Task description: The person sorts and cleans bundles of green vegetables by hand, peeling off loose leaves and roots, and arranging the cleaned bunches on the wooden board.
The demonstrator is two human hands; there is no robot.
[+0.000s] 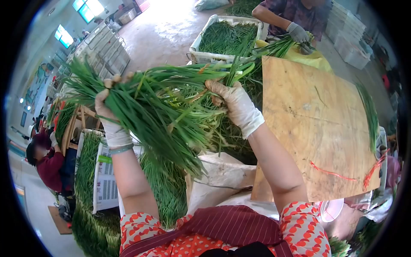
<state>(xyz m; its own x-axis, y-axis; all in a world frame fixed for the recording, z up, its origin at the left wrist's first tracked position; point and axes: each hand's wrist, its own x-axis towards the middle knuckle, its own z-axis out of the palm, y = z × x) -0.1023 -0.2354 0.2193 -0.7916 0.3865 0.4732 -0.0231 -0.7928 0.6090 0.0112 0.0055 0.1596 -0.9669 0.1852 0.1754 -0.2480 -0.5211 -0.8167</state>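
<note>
A large, loose bunch of green chives [150, 103] is spread across the middle of the view, leaf ends to the left and paler stems to the right. My left hand [112, 115], in a dirty white glove, is wrapped round the leafy end. At the stem side, my right hand [239, 103], gloved the same way, is closed with thumb and fingers pinched on chive stems and some dry, brownish leaves. Its fingertips are partly covered by the stalks. Below the bunch hang more chives and a whitish sack [222, 173].
A wooden board [317, 124] with red string [334, 172] lies to the right. Ahead stands a white crate [195, 56] of chives. Across from me a person's grey-gloved hand [297, 32] holds chives. Another person [50, 165] works at left, beside a white crate [106, 184].
</note>
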